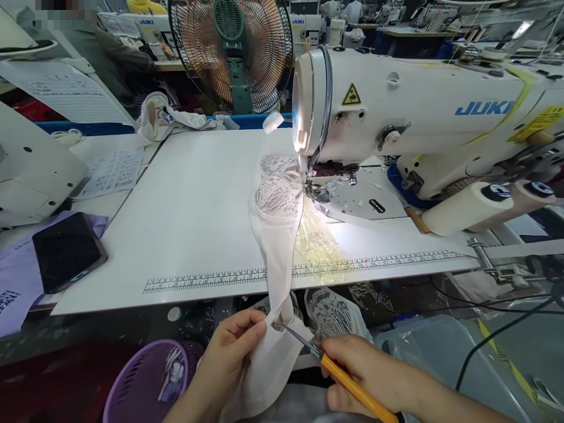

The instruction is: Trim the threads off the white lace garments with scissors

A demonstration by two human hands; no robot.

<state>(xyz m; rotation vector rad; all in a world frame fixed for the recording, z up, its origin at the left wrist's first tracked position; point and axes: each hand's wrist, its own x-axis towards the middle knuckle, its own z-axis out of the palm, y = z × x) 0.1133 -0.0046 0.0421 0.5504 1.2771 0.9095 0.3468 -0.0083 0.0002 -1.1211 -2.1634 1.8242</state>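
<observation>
A white lace bra (277, 197) lies under the needle area of the sewing machine (396, 106), and its white wing strip hangs over the table's front edge. Below that edge, my left hand (235, 346) pinches the white fabric between thumb and fingers. My right hand (356, 370) is closed around a pair of orange-handled scissors (348, 382). Their metal tips touch the fabric at a small opening beside my left fingertips. More white fabric drapes toward my lap, with another lace cup (332, 314) just behind the scissors.
A ruler scale (211, 281) runs along the white table (198, 194). Yellowish clear strips (319, 241) lie by the needle. Two thread cones (469, 208) stand right. A phone (66, 252) rests left, a purple basket (118, 388) below. Behind is a large fan (231, 53).
</observation>
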